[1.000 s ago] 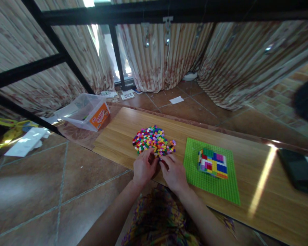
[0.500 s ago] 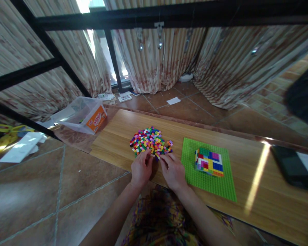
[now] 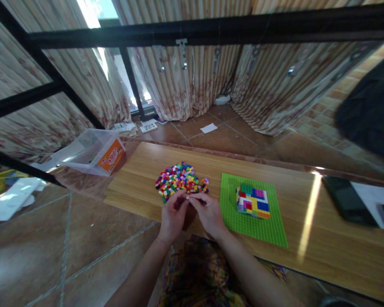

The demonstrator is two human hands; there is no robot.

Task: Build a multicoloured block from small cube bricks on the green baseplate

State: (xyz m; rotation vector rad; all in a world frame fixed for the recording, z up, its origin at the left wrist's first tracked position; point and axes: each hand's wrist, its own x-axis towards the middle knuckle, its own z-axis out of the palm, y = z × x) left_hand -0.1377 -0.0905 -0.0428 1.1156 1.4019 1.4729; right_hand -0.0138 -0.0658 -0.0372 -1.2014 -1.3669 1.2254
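Observation:
A heap of small multicoloured building bricks [image 3: 179,178] lies on the wooden board, just beyond my hands. My left hand [image 3: 173,213] and my right hand [image 3: 208,212] meet at the fingertips over the heap's near edge. Between them is a tiny whitish brick [image 3: 187,197], pinched from both sides; its exact shape is too small to make out. To the right of my right hand lies a green studded baseplate [image 3: 228,208]. On it stands a low block built of bricks [image 3: 253,201] in white, blue, red, yellow, green and purple.
A clear plastic box [image 3: 86,149] with an orange label stands off the board's left end. At the right of the wooden board [image 3: 294,192] lie a dark flat device [image 3: 348,200] and white paper. Black metal bars [image 3: 211,36] cross above, before striped curtains.
My fingertips have come together from slightly apart at the heap's near edge, with the whitish brick now between them. The whole view has shifted a little.

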